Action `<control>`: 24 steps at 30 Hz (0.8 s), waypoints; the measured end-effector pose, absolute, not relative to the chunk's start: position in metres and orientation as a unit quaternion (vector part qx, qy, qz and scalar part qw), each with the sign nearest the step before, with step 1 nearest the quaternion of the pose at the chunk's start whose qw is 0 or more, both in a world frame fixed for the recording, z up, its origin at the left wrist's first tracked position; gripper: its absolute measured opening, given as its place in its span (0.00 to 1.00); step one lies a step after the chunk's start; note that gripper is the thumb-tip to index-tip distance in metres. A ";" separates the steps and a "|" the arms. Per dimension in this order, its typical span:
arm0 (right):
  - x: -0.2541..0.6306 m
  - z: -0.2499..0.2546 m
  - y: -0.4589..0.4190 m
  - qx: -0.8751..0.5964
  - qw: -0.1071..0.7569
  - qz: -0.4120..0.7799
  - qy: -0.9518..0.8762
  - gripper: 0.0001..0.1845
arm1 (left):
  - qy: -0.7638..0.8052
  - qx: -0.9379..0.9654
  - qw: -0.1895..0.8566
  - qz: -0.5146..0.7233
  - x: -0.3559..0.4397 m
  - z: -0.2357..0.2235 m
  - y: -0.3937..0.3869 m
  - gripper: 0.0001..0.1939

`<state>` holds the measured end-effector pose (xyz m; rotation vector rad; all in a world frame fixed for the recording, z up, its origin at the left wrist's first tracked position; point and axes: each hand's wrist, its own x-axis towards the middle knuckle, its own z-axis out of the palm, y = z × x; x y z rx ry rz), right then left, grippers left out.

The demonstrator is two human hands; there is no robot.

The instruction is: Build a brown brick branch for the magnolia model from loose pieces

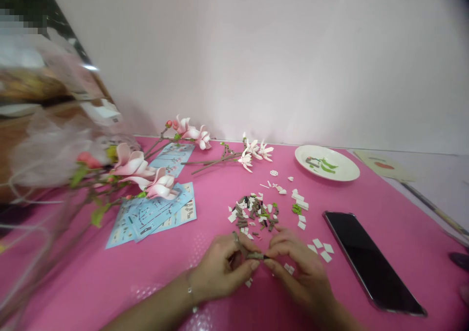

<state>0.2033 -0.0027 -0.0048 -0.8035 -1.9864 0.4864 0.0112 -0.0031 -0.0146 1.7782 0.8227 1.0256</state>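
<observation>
Between finger and thumb, my left hand [227,267] pinches a grey-brown toy branch piece [252,256]. The fingertips of my right hand [298,265] close on its small black end [266,257], where the two hands nearly meet. Whether that end is a separate piece I cannot tell. Just beyond my hands lies a loose heap of small brown, white, green and black building pieces [252,211]. Small white square tiles [326,256] are scattered to the right of my right hand, and a few more pieces lie partly hidden beneath it.
Pink magnolia-like flower stems [161,184] lie at left over blue instruction sheets [161,216]. A white-flowered stem [220,163] rests near the wall. At right are a white plate [346,172] holding green and brown pieces, and a black phone [373,262]. Plastic bags [54,145] crowd the far left.
</observation>
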 end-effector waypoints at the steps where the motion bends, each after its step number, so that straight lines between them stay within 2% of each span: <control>1: 0.203 -0.005 -0.002 -0.325 0.454 0.191 -0.807 0.07 | 0.336 0.717 0.450 0.413 0.011 -0.014 -0.003 0.05; 7: 0.205 -0.007 0.002 -0.344 0.445 0.167 -0.810 0.06 | 0.359 0.673 0.468 0.447 0.012 -0.009 0.001 0.03; 15: 0.210 -0.010 0.010 -0.385 0.445 0.128 -0.798 0.05 | 0.457 0.448 0.487 0.594 0.002 -0.011 0.020 0.08; 20: 0.203 -0.004 0.008 -0.355 0.408 0.087 -0.837 0.06 | 0.474 0.393 0.484 0.622 -0.004 -0.018 0.032 0.10; 24: 0.193 0.005 -0.004 -0.312 0.337 0.070 -0.885 0.10 | 0.472 0.365 0.486 0.638 -0.005 -0.019 0.036 0.12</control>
